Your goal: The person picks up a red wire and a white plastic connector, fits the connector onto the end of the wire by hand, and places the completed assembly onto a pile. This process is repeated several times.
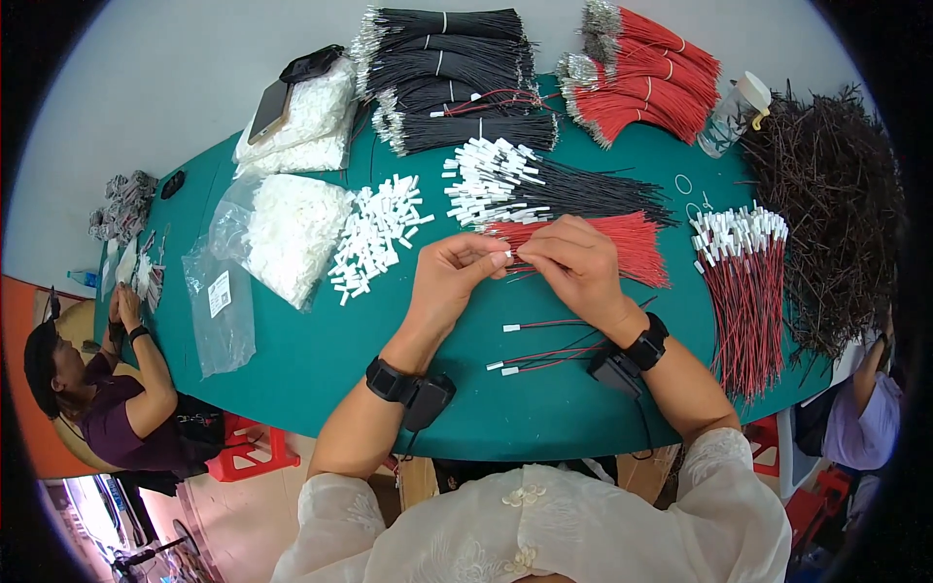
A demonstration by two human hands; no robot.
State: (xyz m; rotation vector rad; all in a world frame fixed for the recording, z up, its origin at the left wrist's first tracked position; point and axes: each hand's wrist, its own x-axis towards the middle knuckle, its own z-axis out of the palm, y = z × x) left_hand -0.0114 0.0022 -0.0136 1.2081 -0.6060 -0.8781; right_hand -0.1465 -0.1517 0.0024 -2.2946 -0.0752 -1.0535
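Note:
Above the table's middle my two hands meet fingertip to fingertip. My left hand [450, 277] is closed in a pinch on a small white connector housing [508, 254], of which only a bit shows. My right hand [581, 267] is pinched right beside it; what lies in its fingers is too small to make out. Just beyond them are a bundle of red wires [627, 248] and a bundle of black wires [603, 189] with white ends. Loose white connector housings [379, 228] form a pile left of my hands. Several red-and-black wire leads with white connectors [544, 360] lie near my right wrist.
Bags of white housings [296, 233] stand at the left. Stacked black wire bundles [447, 78] and red wire bundles [646, 83] line the far side. A bottle [734, 117], joined leads [743, 301] and a dark tangled heap [826, 214] are at right. A co-worker [126, 408] sits left.

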